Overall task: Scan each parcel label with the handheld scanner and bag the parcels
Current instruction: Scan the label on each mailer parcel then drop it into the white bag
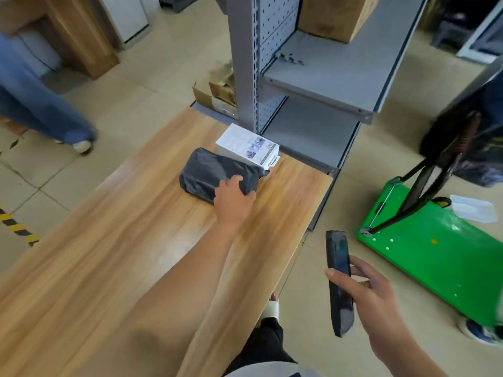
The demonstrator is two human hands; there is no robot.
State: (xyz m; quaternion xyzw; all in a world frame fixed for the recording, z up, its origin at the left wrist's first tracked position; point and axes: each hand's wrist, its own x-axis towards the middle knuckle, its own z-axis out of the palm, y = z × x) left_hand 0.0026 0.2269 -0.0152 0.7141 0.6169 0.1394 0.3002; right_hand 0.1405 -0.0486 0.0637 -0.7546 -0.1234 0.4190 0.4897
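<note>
A black plastic-wrapped parcel lies near the far end of the wooden table. My left hand reaches across the table and grips the parcel's near right edge. Just behind the parcel and touching it sits a white printed box. My right hand is off the table's right side, over the floor, holding a dark handheld scanner upright with the thumb across its face. No label shows on the parcel from here.
A grey metal shelving unit stands at the table's far end with a cardboard box on it. A green platform trolley is on the floor at right. A person in jeans walks at left. An open carton sits behind the table.
</note>
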